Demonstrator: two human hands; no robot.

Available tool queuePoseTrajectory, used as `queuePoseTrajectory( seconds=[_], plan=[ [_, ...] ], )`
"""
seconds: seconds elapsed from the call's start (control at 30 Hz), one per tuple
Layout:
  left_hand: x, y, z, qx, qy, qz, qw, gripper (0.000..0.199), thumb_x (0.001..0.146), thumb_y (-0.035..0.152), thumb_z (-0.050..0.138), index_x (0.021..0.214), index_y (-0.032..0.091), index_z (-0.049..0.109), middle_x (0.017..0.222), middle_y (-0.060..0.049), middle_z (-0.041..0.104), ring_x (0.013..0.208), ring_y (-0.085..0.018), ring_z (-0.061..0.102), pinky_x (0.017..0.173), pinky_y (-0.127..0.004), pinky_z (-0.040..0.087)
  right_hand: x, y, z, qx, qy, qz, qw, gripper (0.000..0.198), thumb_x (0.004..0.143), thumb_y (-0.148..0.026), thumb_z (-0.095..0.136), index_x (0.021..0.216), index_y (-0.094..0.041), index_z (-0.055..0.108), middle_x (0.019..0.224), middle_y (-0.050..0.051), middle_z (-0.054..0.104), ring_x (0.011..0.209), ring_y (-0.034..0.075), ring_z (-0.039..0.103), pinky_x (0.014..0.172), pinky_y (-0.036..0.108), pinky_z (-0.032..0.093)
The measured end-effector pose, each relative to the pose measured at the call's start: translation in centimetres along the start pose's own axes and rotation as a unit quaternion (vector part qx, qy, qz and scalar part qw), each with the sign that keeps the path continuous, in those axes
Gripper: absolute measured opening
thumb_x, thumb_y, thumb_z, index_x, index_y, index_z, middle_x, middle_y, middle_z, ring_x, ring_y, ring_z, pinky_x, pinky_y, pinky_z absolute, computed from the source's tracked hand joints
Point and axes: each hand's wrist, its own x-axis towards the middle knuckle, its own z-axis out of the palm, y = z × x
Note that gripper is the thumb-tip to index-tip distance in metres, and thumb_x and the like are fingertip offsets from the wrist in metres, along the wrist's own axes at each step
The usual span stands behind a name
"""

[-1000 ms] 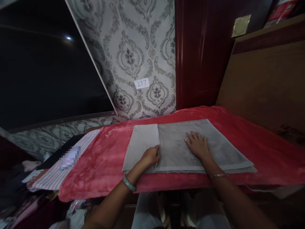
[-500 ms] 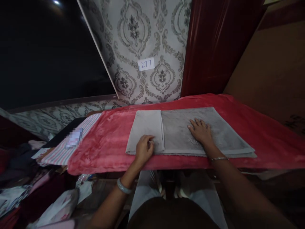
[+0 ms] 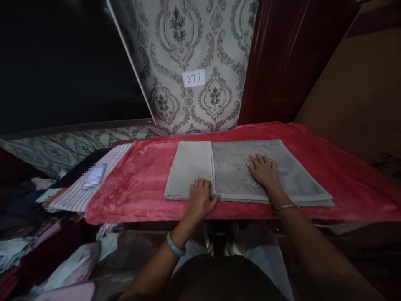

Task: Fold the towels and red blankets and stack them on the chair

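Note:
A grey towel (image 3: 233, 167) lies on a red plush blanket (image 3: 140, 184), its left part folded over to the right as a lighter flap (image 3: 191, 163). My left hand (image 3: 201, 198) rests on the flap's near right corner, fingers laid on the cloth and thumb out to the right. Flat on the towel's darker, single-level part is my right hand (image 3: 265, 170), with its fingers spread. A small embroidered mark (image 3: 255, 184) shows beside its wrist. Neither hand grips anything.
A striped cloth (image 3: 70, 200) with a blurred, flat item on it lies at the left end. Behind are a large dark screen (image 3: 69, 62) and a patterned wall with a paper marked 277 (image 3: 194, 78). Clothes and bags (image 3: 72, 267) are piled lower left.
My left hand has moved right along the flap, from loosely curled to laid out on its near right corner. My right hand has stayed flat on the towel.

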Motion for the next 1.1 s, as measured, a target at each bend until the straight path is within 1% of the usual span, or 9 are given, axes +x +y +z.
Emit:
queuePoseTrajectory(
  seconds=[0.1,0.2,0.33,0.43,0.53,0.63,0.73,0.9,1.1],
  plan=[
    [0.2,-0.1,0.1,0.006,-0.002,-0.018,1.000,0.024,0.087,0.028,0.068,0.106,0.018,0.058,0.107,-0.010,0.060,0.101,-0.028,0.055,0.085,-0.041,0.045,0.1,0.0,0.1,0.002,-0.003,0.001,1.000,0.059,0.104,-0.048,0.024,0.153,-0.023,0.045,0.162,0.012,0.037,0.147,0.034,0.032,0.115,0.062,0.027],
    [0.3,-0.2,0.4,0.011,0.000,-0.017,1.000,0.022,0.083,0.013,0.065,0.103,0.018,0.057,0.103,-0.009,0.059,0.099,-0.027,0.055,0.082,-0.039,0.044,0.1,-0.2,0.2,0.005,-0.004,0.004,1.000,0.059,0.104,-0.047,0.025,0.153,-0.023,0.045,0.162,0.011,0.037,0.147,0.034,0.031,0.116,0.061,0.027],
    [-0.1,-0.7,1.3,0.003,0.060,-0.002,0.998,0.024,0.082,0.007,0.062,0.102,0.018,0.055,0.101,-0.008,0.059,0.095,-0.025,0.054,0.081,-0.039,0.044,0.2,-0.3,0.2,0.011,-0.006,0.004,1.000,0.057,0.103,-0.045,0.028,0.153,-0.023,0.046,0.162,0.011,0.037,0.148,0.034,0.032,0.116,0.062,0.028],
    [-0.3,-1.5,2.1,0.004,0.100,0.062,0.993,0.021,0.084,0.005,0.057,0.098,0.020,0.056,0.100,-0.007,0.059,0.091,-0.024,0.054,0.078,-0.037,0.044,0.5,-0.1,0.3,0.033,-0.008,0.013,0.999,0.055,0.102,-0.044,0.033,0.151,-0.024,0.048,0.161,0.010,0.039,0.148,0.034,0.032,0.115,0.063,0.028],
    [-0.4,-2.2,2.6,0.004,0.132,0.131,0.982,0.025,0.083,0.000,0.053,0.097,0.020,0.058,0.096,-0.006,0.061,0.089,-0.022,0.054,0.076,-0.036,0.043,1.6,-0.5,0.2,0.108,-0.002,0.027,0.994,0.052,0.097,-0.039,0.043,0.144,-0.021,0.056,0.155,0.014,0.047,0.145,0.037,0.036,0.115,0.065,0.028],
    [-0.4,-2.5,2.8,-0.013,0.183,0.151,0.971,0.030,0.080,-0.003,0.051,0.100,0.019,0.058,0.095,-0.006,0.062,0.086,-0.021,0.054,0.074,-0.035,0.043,3.7,-2.6,0.0,0.184,0.009,-0.010,0.983,0.049,0.092,-0.028,0.050,0.139,-0.019,0.062,0.144,0.014,0.058,0.137,0.030,0.049,0.116,0.050,0.036],
    [-0.5,-2.5,2.9,-0.024,0.206,0.162,0.965,0.029,0.080,-0.002,0.052,0.099,0.019,0.058,0.094,-0.006,0.063,0.084,-0.021,0.054,0.072,-0.034,0.043,6.3,-6.3,0.0,0.224,0.006,-0.070,0.972,0.048,0.090,-0.020,0.052,0.138,-0.021,0.063,0.140,0.008,0.062,0.131,0.022,0.056,0.113,0.035,0.042],
    [-1.0,-2.4,3.0,-0.059,0.200,0.143,0.968,0.032,0.080,-0.003,0.049,0.103,0.019,0.058,0.095,-0.006,0.065,0.086,-0.021,0.056,0.077,-0.034,0.046,10.7,-12.1,0.8,0.270,-0.005,-0.121,0.955,0.047,0.088,-0.011,0.057,0.132,-0.022,0.067,0.134,0.006,0.067,0.124,0.019,0.062,0.108,0.031,0.045],
    [-1.4,-2.4,4.7,-0.085,0.209,0.126,0.966,0.035,0.081,-0.001,0.046,0.105,0.020,0.061,0.093,-0.007,0.067,0.084,-0.022,0.057,0.076,-0.037,0.045,14.5,-14.9,2.5,0.295,-0.015,-0.113,0.949,0.047,0.084,-0.006,0.057,0.127,-0.022,0.070,0.122,0.006,0.073,0.112,0.019,0.067,0.100,0.030,0.049]
  ],
)
